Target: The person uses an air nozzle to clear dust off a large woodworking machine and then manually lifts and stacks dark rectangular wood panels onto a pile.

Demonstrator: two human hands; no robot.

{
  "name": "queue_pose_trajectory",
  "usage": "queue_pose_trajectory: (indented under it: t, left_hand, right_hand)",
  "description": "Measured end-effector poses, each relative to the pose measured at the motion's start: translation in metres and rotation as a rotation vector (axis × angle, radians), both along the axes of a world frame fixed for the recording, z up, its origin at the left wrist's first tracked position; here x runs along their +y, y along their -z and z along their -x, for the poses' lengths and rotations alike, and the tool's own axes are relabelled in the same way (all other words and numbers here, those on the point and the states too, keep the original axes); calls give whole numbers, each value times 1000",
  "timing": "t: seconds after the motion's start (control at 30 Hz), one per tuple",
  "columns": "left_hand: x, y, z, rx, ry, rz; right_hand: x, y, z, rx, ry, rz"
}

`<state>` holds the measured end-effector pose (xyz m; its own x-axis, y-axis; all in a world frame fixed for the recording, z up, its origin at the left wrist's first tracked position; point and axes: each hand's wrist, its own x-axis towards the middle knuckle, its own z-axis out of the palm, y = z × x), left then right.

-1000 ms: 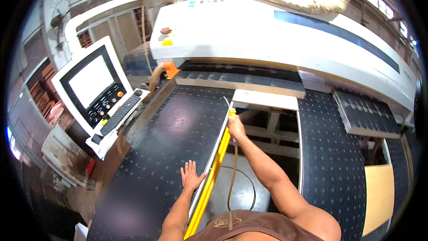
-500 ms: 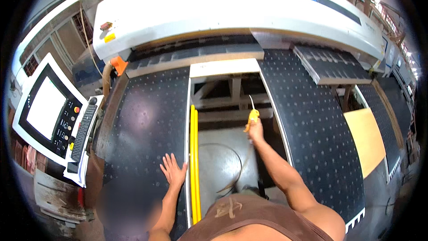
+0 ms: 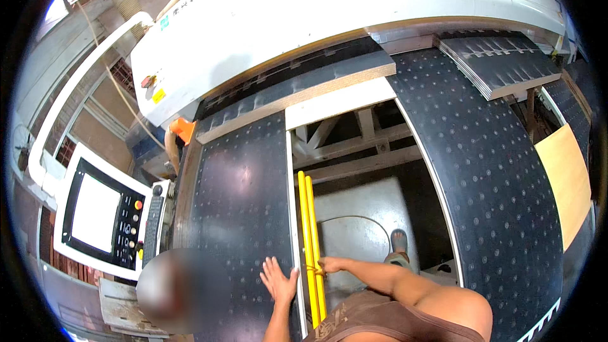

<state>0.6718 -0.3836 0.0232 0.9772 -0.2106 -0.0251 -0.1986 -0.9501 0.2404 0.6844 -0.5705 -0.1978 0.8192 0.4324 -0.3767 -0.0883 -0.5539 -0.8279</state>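
The right hand (image 3: 329, 265) gripped long, rigid yellow metal rails (image 3: 309, 240) beside the black dotted machine table (image 3: 240, 202); they looked stiff, best held mid-length. The left hand (image 3: 278, 278) lay flat, fingers spread.

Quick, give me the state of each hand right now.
Left hand: open, flat on the dark dotted table.
Right hand: at the yellow rails; grip cannot be told.
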Motion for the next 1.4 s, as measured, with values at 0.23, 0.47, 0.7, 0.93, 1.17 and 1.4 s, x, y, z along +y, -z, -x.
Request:
queue_pose_trajectory:
  t: [0.23,0.47,0.7,0.93,1.17,1.4]
  left_hand:
    - [-49,1,-33,59,-217,-125]
    - [-140,5,-121,83,-422,-168]
    - [-152,-16,-125,165,-491,-269]
    - [-172,18,-178,-108,-248,173]
    - [-379,0,-267,698,-535,1620]
    - [-352,16,-220,748,-326,1752]
  right_hand:
    - [-453,-199,-180,-772,1271,-2]
    - [-772,-209,-315,-464,1664,133]
    - [-744,-198,-327,-546,1551,54]
    - [-632,-212,-198,-483,1699,146]
    - [-470,-220,64,-463,1468,135]
    - [-400,-210,418,-387,1868,1174]
